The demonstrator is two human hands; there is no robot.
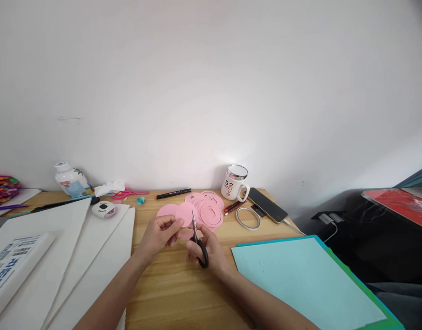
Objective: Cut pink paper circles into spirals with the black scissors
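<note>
Between thumb and fingers, my left hand (161, 233) pinches a pink paper circle (184, 213) by its lower left edge. My right hand (209, 251) grips scissors (204, 255) by their black handles, the metal blades pointing up at the circle's right edge. Whether the blades bite into the paper is too small to tell. Just behind both hands lies a loose pile of pink paper spirals and rings (211, 213). Another pink circle (167, 210) rests on the table behind my left hand.
A white mug (230, 185), a phone (267, 205) with a cable and a tape roll (248, 219) stand to the right. Light blue sheets (300, 279) lie at front right. White boards (104, 256) cover the left. A black marker (173, 194) lies near the wall.
</note>
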